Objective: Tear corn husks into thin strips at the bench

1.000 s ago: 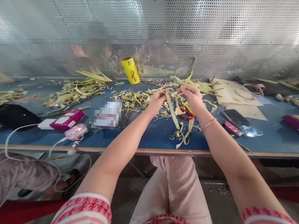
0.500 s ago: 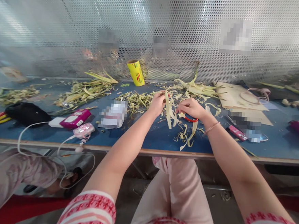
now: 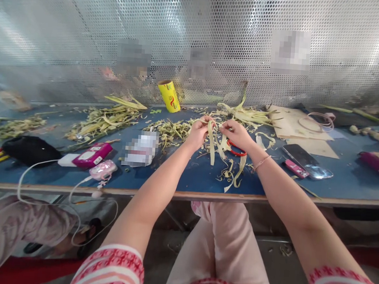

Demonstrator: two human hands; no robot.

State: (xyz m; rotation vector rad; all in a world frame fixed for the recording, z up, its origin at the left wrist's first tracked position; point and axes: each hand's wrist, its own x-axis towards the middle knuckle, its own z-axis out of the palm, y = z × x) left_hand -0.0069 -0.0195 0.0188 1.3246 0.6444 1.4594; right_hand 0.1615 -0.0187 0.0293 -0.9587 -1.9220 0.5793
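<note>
With my left hand point(image 3: 199, 133) I hold a pale strip point(image 3: 211, 148) in narrow fingers, over the counter point(image 3: 195, 179). Whether my right hand point(image 3: 237, 134), just right, grips too, I cannot tell. Hard pulling could tear the strip; the near scissors point(image 3: 237, 153) could snag it.

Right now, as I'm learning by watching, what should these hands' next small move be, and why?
Perhaps ease the right hand slightly away from the left hand: they are close together, and both seem to pinch pale-green, ribbon-like plant strips whose lower ends hang loose.
</note>
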